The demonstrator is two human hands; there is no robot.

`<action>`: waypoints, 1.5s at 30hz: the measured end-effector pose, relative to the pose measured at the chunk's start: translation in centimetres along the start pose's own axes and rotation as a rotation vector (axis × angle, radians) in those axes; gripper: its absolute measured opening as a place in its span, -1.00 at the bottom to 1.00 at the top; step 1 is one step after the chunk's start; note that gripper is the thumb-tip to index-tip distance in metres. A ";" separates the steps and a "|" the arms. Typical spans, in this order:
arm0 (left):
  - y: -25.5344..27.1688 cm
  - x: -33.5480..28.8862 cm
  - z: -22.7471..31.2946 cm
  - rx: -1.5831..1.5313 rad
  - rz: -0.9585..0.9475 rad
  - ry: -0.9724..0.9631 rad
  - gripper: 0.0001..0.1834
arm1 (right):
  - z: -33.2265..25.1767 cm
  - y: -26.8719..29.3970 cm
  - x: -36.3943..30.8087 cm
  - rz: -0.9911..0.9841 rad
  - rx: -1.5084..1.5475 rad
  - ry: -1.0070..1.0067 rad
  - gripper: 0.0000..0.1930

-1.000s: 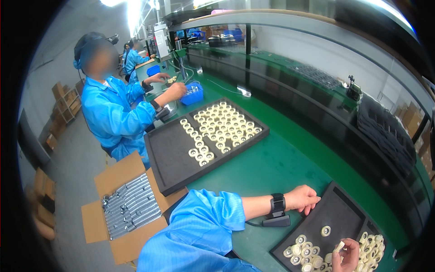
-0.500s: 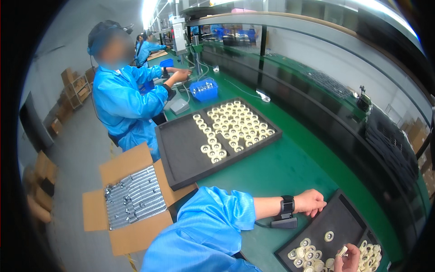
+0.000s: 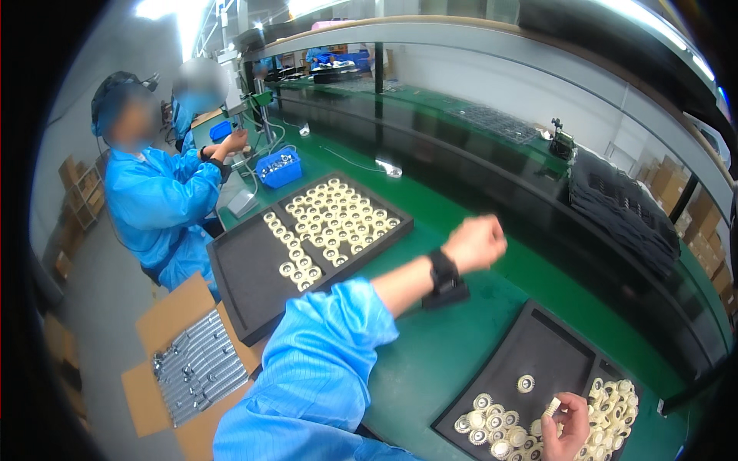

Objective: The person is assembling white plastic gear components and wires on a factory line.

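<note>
Right hand (image 3: 567,424) fingers pinched on cream gear (image 3: 551,406); left hand (image 3: 477,242) fisted.

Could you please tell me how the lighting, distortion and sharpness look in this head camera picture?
In the head view, ceiling lights blow out to white at the top; the fisheye bends the shelf edge and leaves a dark rim. The glossy green bench shows soft sheen. The left hand and the right hand, which holds a small white part, look slightly soft; the co-workers' faces are blurred.

Gears (image 3: 338,223) in tray (image 3: 246,269), left
</note>
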State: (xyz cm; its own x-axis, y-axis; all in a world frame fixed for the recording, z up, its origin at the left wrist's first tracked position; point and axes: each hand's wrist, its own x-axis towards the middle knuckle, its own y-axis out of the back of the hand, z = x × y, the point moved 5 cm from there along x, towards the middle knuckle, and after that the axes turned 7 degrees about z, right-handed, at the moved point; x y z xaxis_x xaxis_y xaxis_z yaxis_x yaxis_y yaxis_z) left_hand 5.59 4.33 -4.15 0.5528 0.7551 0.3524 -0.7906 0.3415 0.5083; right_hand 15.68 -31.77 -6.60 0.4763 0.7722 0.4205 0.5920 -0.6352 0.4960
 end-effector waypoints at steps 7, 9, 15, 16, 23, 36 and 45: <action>6.5 13.0 -11.3 0.642 0.214 0.377 -0.35 | -0.3 0.5 -0.2 0.061 0.009 -0.106 -0.65; 8.0 14.6 -16.8 0.684 0.233 0.593 -0.20 | -0.2 0.5 0.1 0.091 0.072 -0.188 -0.66; 7.4 16.5 -22.4 0.775 0.236 0.879 -0.02 | 1.3 0.7 0.1 0.177 0.133 -0.343 -0.63; 7.5 16.6 -21.7 0.783 0.246 0.903 -0.09 | 1.2 0.9 0.3 0.183 0.129 -0.332 -0.63; 7.7 19.5 -27.9 0.990 -0.079 0.775 0.02 | 1.9 0.5 0.9 0.197 0.187 -0.339 -0.63; 8.7 17.7 -26.3 0.971 0.376 0.688 -0.36 | 1.1 0.6 0.6 0.183 0.169 -0.348 -0.64; 8.3 17.4 -23.9 0.883 0.428 0.590 -0.51 | 1.0 0.7 1.2 0.142 0.107 -0.273 -0.64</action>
State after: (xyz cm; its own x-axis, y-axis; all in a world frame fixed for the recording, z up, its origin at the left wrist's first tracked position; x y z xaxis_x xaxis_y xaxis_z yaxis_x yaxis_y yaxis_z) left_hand 2.41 33.68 -12.55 -0.1109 0.9393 0.3246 -0.2938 -0.3430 0.8922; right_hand 17.29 -31.28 -6.54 0.7074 0.6600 0.2531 0.5653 -0.7431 0.3581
